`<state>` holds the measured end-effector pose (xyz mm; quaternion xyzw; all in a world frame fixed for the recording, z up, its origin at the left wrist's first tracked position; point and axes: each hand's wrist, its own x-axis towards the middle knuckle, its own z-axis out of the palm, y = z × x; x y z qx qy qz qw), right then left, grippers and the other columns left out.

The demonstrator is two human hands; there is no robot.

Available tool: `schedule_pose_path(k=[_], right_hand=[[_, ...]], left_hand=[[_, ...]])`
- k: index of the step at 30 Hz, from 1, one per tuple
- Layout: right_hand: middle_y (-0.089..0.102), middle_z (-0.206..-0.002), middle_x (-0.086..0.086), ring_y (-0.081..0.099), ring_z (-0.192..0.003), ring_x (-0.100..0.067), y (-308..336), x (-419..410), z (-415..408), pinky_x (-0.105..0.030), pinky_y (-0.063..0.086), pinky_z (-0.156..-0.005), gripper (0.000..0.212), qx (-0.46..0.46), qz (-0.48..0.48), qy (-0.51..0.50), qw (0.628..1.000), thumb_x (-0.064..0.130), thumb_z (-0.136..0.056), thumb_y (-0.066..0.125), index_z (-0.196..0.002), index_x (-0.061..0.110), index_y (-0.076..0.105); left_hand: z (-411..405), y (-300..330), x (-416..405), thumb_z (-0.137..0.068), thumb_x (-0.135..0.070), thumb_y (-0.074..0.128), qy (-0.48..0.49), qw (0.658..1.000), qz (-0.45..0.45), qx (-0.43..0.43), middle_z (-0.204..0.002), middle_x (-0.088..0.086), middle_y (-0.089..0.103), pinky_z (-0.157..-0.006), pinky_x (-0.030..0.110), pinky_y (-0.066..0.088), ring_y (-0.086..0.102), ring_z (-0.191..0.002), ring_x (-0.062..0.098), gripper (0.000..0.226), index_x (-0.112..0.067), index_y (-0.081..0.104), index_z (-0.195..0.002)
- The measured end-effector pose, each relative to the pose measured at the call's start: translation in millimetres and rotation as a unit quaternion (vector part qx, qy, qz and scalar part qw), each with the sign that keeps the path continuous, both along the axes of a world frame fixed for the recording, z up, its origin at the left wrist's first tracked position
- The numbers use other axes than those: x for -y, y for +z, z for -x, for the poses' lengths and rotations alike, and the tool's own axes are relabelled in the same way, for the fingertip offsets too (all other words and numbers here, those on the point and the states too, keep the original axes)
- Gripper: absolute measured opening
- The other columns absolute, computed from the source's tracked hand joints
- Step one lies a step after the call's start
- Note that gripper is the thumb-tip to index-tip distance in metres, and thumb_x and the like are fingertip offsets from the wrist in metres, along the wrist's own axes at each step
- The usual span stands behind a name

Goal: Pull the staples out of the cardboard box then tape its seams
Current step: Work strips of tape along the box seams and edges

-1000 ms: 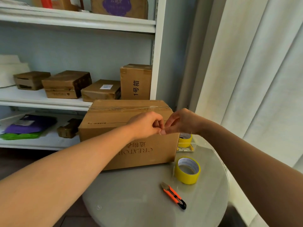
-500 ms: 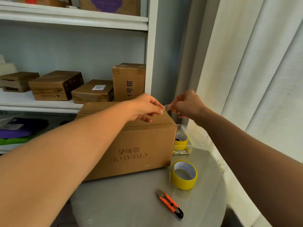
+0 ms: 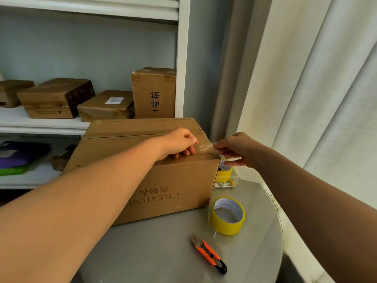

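Observation:
A brown cardboard box (image 3: 175, 188) printed "CREATOR" stands on the round grey table (image 3: 155, 254). My left hand (image 3: 180, 142) rests on the box's top near its right front edge, fingers curled down against the cardboard. Just past the box's right top corner, my right hand (image 3: 236, 151) pinches one end of a short clear tape strip (image 3: 206, 147) that stretches across to my left hand. A yellow tape roll (image 3: 227, 216) lies on the table right of the box. Orange and black snips (image 3: 210, 255) lie in front of it.
A clear tray (image 3: 228, 181) with another yellow roll sits behind the box's right side. White shelves (image 3: 40, 124) at the left hold several small cardboard boxes. A white curtain (image 3: 318, 88) hangs at the right, close to the table's edge.
Both hands went from pinching together at the box's front face up to its top right edge. They drew apart, and a clear tape strip now spans between them.

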<state>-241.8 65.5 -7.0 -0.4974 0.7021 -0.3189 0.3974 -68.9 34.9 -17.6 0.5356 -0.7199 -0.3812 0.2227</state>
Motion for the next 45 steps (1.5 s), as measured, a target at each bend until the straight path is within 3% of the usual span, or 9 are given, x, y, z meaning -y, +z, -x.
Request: schedule_pose_path(k=[7, 15, 21, 26, 30, 34, 39, 43, 45], right_hand=[[0.056, -0.068, -0.004, 0.049, -0.056, -0.009, -5, 7, -3, -0.023, 0.048, -0.05, 0.018, -0.013, -0.019, 0.003, 1.0, 0.019, -0.091, 0.061, -0.077, 0.007, 0.061], [0.057, -0.07, -0.006, 0.052, -0.059, -0.011, -11, 7, 5, -0.028, 0.055, -0.066, 0.019, -0.016, -0.036, 0.006, 0.999, 0.017, -0.09, 0.061, -0.076, 0.006, 0.061], [0.055, -0.068, -0.006, 0.051, -0.058, -0.012, -10, 8, 2, -0.024, 0.053, -0.056, 0.019, -0.04, -0.029, 0.01, 0.999, 0.016, -0.09, 0.061, -0.074, 0.006, 0.06], [0.055, -0.068, -0.006, 0.051, -0.059, -0.012, -9, 9, 2, -0.025, 0.053, -0.055, 0.019, -0.056, -0.024, 0.012, 0.998, 0.017, -0.091, 0.061, -0.074, 0.006, 0.059], [0.055, -0.068, -0.006, 0.052, -0.059, -0.012, -9, 10, 2, -0.025, 0.054, -0.056, 0.02, -0.067, -0.022, 0.016, 0.997, 0.017, -0.09, 0.061, -0.074, 0.006, 0.06], [0.056, -0.068, -0.006, 0.052, -0.059, -0.012, -8, 11, 2, -0.026, 0.054, -0.056, 0.019, -0.073, -0.022, 0.018, 0.997, 0.016, -0.09, 0.062, -0.074, 0.006, 0.059], [0.057, -0.069, -0.007, 0.053, -0.058, -0.012, -8, 10, 2, -0.027, 0.054, -0.054, 0.017, -0.073, -0.026, 0.019, 0.997, 0.014, -0.089, 0.063, -0.075, 0.005, 0.06], [0.057, -0.069, -0.007, 0.052, -0.058, -0.012, -7, 11, 2, -0.027, 0.054, -0.054, 0.016, -0.074, -0.022, 0.018, 0.997, 0.013, -0.089, 0.062, -0.076, 0.005, 0.06], [0.057, -0.069, -0.007, 0.052, -0.058, -0.012, -7, 12, 2, -0.026, 0.054, -0.055, 0.016, -0.077, -0.024, 0.017, 0.997, 0.014, -0.089, 0.062, -0.076, 0.005, 0.059]], left_hand=[[5, 2, 6, -0.097, -0.044, 0.043, -0.007, 0.999, -0.016, 0.032, -0.084, -0.001, 0.057, -0.047, 0.017, 0.034, 0.047, -0.07, 0.009, 0.035, -0.014, 0.056, -0.109], [13, -1, 12, -0.088, -0.052, 0.057, -0.01, 0.993, -0.005, 0.113, -0.087, 0.006, 0.056, -0.051, 0.024, 0.034, 0.045, -0.077, 0.02, 0.027, -0.024, 0.055, -0.087], [17, -2, 11, -0.088, -0.052, 0.057, -0.014, 0.988, 0.01, 0.154, -0.083, 0.003, 0.055, -0.052, 0.024, 0.034, 0.046, -0.072, 0.017, 0.028, -0.024, 0.055, -0.087], [18, -1, 12, -0.083, -0.068, 0.045, -0.005, 0.986, 0.014, 0.164, -0.085, 0.007, 0.055, -0.052, 0.024, 0.035, 0.045, -0.069, 0.018, 0.058, -0.014, 0.058, -0.101], [21, 0, 12, -0.08, -0.076, 0.036, -0.007, 0.981, 0.024, 0.191, -0.083, 0.009, 0.054, -0.052, 0.024, 0.036, 0.045, -0.064, 0.019, 0.065, -0.015, 0.055, -0.094], [22, -1, 12, -0.087, -0.069, 0.035, -0.003, 0.98, 0.035, 0.194, -0.081, 0.009, 0.053, -0.05, 0.024, 0.034, 0.042, -0.058, 0.016, 0.063, -0.012, 0.059, -0.097], [19, 1, 11, -0.1, -0.042, 0.03, 0.006, 0.99, -0.012, 0.141, -0.081, 0.004, 0.052, -0.048, 0.021, 0.032, 0.044, -0.069, 0.015, 0.04, -0.015, 0.059, -0.095], [22, 3, 8, -0.09, -0.065, 0.034, 0.006, 0.986, 0.001, 0.168, -0.079, 0.006, 0.051, -0.05, 0.023, 0.034, 0.044, -0.066, 0.017, 0.06, -0.011, 0.06, -0.098], [23, 2, 7, -0.088, -0.063, 0.045, -0.006, 0.979, 0.021, 0.201, -0.078, 0.004, 0.053, -0.049, 0.023, 0.034, 0.044, -0.061, 0.015, 0.051, -0.014, 0.059, -0.094]])
